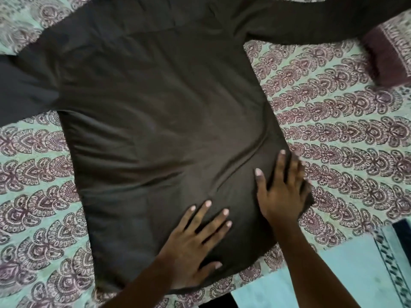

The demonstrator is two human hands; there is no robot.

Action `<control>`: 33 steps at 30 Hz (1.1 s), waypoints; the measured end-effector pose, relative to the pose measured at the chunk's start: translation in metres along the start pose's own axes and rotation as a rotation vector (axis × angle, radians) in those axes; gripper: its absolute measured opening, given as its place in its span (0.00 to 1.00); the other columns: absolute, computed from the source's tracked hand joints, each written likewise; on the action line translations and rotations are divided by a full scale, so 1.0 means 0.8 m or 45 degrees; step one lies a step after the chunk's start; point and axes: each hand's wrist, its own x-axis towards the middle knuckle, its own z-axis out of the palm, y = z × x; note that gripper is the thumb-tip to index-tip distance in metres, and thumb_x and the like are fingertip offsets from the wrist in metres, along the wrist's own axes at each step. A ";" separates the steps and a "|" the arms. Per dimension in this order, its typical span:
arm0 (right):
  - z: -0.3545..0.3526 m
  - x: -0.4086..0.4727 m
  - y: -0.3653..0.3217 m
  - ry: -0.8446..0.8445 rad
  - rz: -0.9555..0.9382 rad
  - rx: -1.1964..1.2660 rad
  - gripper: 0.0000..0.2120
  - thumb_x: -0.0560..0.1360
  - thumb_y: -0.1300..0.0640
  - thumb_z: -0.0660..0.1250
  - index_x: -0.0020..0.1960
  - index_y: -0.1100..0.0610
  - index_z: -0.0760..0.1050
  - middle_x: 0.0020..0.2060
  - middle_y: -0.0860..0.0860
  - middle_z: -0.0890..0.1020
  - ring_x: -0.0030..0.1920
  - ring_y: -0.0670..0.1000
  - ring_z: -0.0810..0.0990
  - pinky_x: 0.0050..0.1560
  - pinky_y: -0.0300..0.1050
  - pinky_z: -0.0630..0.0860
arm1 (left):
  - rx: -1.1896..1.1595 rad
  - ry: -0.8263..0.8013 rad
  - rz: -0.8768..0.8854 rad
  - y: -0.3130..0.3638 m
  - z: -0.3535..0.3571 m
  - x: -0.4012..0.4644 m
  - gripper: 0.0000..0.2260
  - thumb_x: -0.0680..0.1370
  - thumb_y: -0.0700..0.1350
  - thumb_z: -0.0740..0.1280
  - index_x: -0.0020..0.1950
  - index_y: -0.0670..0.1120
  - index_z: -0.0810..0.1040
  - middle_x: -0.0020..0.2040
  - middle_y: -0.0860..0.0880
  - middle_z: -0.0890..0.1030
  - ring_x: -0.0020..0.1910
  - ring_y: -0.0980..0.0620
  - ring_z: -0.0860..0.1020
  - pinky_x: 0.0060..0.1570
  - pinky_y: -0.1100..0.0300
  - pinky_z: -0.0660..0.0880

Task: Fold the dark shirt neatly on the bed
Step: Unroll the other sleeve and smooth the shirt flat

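Note:
The dark shirt [160, 112] lies spread flat on the bed, hem nearest me, with one sleeve stretching off to the left and the other to the upper right. My left hand [195, 243] rests flat on the lower part of the shirt near the hem, fingers straight and spread. My right hand [282, 190] presses flat on the shirt's lower right side, fingers straight, close to the side edge. Soft wrinkles run across the cloth above both hands.
The bed is covered by a mint sheet with a maroon paisley print [347, 121]. A maroon patterned pillow [391, 56] sits at the upper right. At the lower right the bed's edge meets a pale blue bordered cloth [364, 263].

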 end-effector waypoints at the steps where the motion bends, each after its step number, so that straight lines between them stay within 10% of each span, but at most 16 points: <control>1: -0.003 -0.003 0.007 -0.013 0.086 0.028 0.40 0.81 0.28 0.46 0.86 0.49 0.46 0.85 0.57 0.50 0.84 0.63 0.50 0.80 0.69 0.52 | 0.017 -0.001 0.061 0.010 0.004 -0.002 0.38 0.81 0.67 0.59 0.86 0.51 0.52 0.86 0.51 0.47 0.85 0.40 0.48 0.80 0.39 0.48; 4: -0.007 -0.001 -0.018 0.030 0.087 0.122 0.39 0.83 0.32 0.48 0.85 0.55 0.48 0.84 0.60 0.49 0.84 0.65 0.45 0.81 0.68 0.48 | 0.026 0.135 0.036 0.013 0.010 -0.009 0.31 0.83 0.61 0.59 0.84 0.52 0.59 0.86 0.49 0.52 0.85 0.45 0.54 0.79 0.42 0.58; 10: 0.016 -0.026 -0.093 -0.106 -0.818 -0.016 0.37 0.81 0.29 0.50 0.85 0.42 0.48 0.85 0.48 0.46 0.85 0.56 0.45 0.81 0.67 0.50 | -0.071 0.325 -1.048 -0.047 0.005 -0.055 0.34 0.81 0.65 0.56 0.85 0.52 0.57 0.86 0.48 0.51 0.84 0.41 0.52 0.79 0.39 0.56; 19: -0.003 -0.114 0.033 -0.104 0.140 0.104 0.52 0.75 0.20 0.41 0.85 0.56 0.45 0.84 0.60 0.48 0.84 0.65 0.47 0.79 0.73 0.50 | -0.126 0.098 -1.115 0.077 0.044 -0.157 0.41 0.76 0.72 0.59 0.85 0.56 0.55 0.86 0.52 0.48 0.84 0.41 0.52 0.76 0.29 0.55; 27: 0.020 -0.001 -0.121 -0.002 -0.856 -0.005 0.29 0.85 0.35 0.49 0.84 0.41 0.55 0.85 0.54 0.49 0.84 0.61 0.47 0.79 0.72 0.44 | -0.114 0.569 -1.153 -0.063 -0.002 -0.041 0.36 0.79 0.70 0.59 0.84 0.57 0.57 0.86 0.48 0.51 0.84 0.40 0.52 0.78 0.37 0.56; 33: 0.011 0.043 -0.082 -0.087 -0.534 -0.005 0.33 0.79 0.24 0.46 0.81 0.30 0.46 0.85 0.46 0.46 0.85 0.56 0.45 0.79 0.71 0.46 | -0.049 0.465 -1.281 -0.072 0.011 -0.042 0.33 0.82 0.68 0.55 0.85 0.59 0.54 0.86 0.51 0.50 0.85 0.43 0.52 0.80 0.38 0.54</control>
